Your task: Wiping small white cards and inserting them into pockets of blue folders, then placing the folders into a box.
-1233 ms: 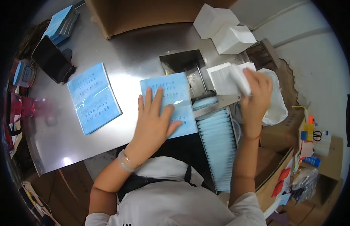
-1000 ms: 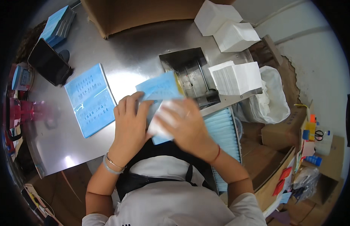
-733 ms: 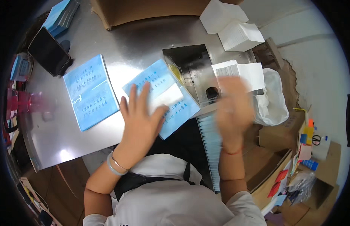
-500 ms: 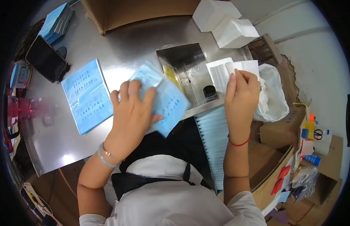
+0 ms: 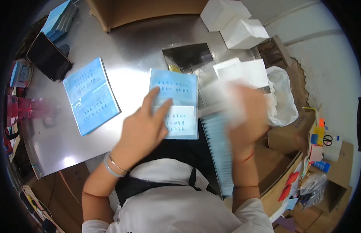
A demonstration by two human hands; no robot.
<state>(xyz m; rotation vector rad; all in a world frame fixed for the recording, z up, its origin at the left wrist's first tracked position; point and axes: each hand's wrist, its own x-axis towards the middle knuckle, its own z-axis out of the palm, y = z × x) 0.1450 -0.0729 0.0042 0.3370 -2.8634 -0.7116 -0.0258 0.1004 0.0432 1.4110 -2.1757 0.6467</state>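
At the centre of the frame, the left hand (image 5: 145,124) has its fingers extended and parted, resting on a blue printed packet (image 5: 180,91); a white rectangle shows behind the printing in the packet's lower half. The right hand (image 5: 248,116), right of centre, is motion-blurred beside a smeared white shape (image 5: 223,95); how far it is closed, and whether it grips that shape, I cannot tell. A close-packed row of blue packets (image 5: 219,155) runs down below it. Farther right sits an open white bag (image 5: 287,97), its contents indistinct, and below that an open carton (image 5: 274,167). White cards (image 5: 248,73) lie upper right of centre.
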